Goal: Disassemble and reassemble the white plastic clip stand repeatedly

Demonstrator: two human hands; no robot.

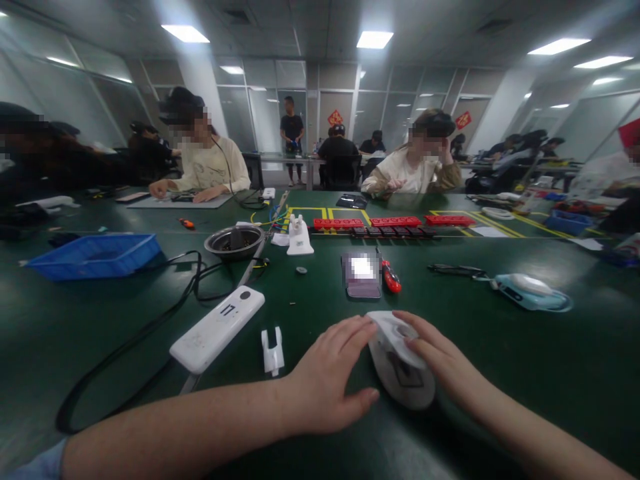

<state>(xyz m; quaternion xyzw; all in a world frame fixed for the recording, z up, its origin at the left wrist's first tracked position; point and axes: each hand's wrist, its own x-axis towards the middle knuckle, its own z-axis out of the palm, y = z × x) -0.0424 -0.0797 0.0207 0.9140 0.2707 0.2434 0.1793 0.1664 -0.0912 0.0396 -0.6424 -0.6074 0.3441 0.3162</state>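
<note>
A grey-and-white computer mouse (406, 380), its shell parts seemingly not flush, lies on the green table in front of me. My right hand (435, 343) grips its white upper cover (387, 330) from the right, fingers at the far edge and thumb on top. From the left, my left hand (333, 377) reaches over with fingers stretched out and thumb apart; its fingertips touch or nearly touch the cover's left edge. A white forked plastic piece (273, 353) lies left of my left hand. Beyond the mouse are a phone-like device (363, 292) with a blurred screen and a red-handled tool (391, 279).
A white power bank (215, 333) and black cable lie at left, near a blue tray (100, 257) and metal bowl (235, 241). A white part (299, 243) stands farther back. A light-blue device (533, 293) is at right. Two people sit across the table.
</note>
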